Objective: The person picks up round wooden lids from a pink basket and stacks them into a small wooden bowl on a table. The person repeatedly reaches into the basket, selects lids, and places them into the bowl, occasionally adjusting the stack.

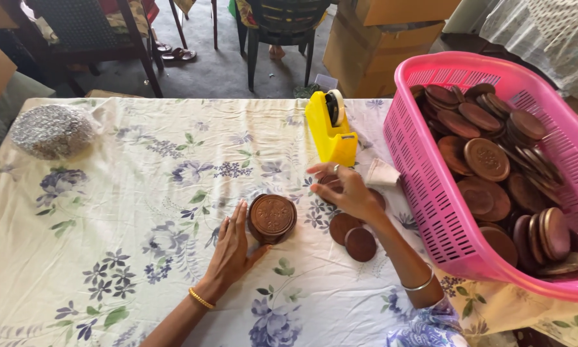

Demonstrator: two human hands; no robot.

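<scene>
A round brown wooden box (272, 218) with a carved lid stands near the middle of the flowered tablecloth (109, 212). The left hand (232, 247) lies flat beside it, fingers straight and together, the thumb touching its lower edge; it grips nothing. Just right of the box, the right hand (345, 189) bends over loose brown discs (353, 236), its fingertips pinching one at the top of the pile. A yellow tape dispenser (331, 128) stands behind that hand. A pink basket (424, 167) full of more discs sits at the right. A wrapped bundle (53, 130) lies far left.
</scene>
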